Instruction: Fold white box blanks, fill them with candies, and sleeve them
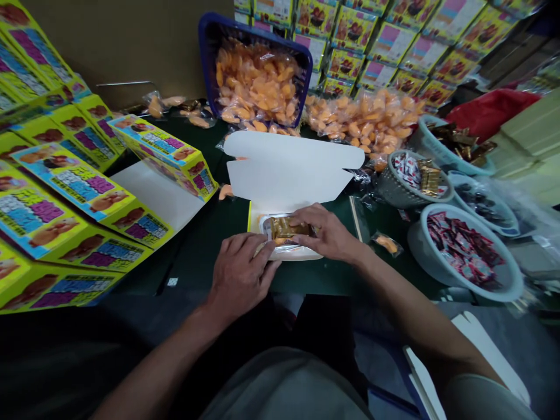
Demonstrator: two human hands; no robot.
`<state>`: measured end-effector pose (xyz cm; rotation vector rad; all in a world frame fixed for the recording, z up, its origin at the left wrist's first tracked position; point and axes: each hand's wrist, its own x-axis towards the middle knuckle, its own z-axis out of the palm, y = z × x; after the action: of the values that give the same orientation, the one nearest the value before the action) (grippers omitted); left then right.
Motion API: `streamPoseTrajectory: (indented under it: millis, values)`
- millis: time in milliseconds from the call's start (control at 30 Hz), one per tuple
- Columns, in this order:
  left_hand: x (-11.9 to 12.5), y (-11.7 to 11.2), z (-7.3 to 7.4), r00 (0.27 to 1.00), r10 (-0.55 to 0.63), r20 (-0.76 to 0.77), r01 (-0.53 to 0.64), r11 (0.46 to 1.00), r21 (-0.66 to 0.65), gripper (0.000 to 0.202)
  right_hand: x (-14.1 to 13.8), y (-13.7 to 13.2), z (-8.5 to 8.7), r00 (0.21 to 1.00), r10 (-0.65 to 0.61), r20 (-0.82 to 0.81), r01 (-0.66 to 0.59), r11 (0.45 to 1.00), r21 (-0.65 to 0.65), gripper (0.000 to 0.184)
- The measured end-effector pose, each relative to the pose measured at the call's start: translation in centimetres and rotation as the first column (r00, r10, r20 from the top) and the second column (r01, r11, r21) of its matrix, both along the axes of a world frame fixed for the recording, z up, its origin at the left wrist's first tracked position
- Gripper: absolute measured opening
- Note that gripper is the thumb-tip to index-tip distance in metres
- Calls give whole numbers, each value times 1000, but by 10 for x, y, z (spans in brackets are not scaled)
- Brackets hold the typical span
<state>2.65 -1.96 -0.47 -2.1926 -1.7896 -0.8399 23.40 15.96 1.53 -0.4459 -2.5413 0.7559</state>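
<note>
Plastic tray [292, 252] sits at centre of the head view, in the base of an open box [250, 217], its long axis running roughly left to right across the view. Gold-wrapped packets [284, 228] lie in it. Right hand [328, 234] is the nearer to them: fingers curled and slightly spread, resting across the packets from the tray's right side. Whether it has firm hold cannot be told. Left hand [238, 275] stands at the tray's near left corner, fingertips [262, 256] at the rim, partly closed; a firm hold cannot be confirmed there either. The box's white lid [293, 169] stands open beyond the tray. Box and tray rest on a dark green table [306, 279]. Stacked yellow boxes [65, 204] lie to the left, a blue basket [210, 46] of orange packets ahead, and a grey basket [511, 280] of red packets to the right.
</note>
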Motion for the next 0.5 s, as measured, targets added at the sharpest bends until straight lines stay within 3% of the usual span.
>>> streamPoseTrajectory:
  millis: [167,300,367,433,500]
  values:
    - [-6,1,-1,995,17,103,-25,997,77,33,13,-1,6,997,-64,-36,63,998,-31,46]
    - [-18,0,2,959,112,260,-151,979,137,28,32,-5,2,979,-193,-59,188,979,-79,49]
    - [-28,4,8,920,191,341,-244,963,117,30,40,-3,-2,904,-407,-131,391,910,-137,42]
    - [-39,14,17,881,264,392,-317,945,77,38,45,8,-4,745,-632,-214,587,773,-241,41]
    - [-52,33,29,849,324,418,-369,929,31,50,45,26,-2,629,-735,-254,643,675,-362,50]
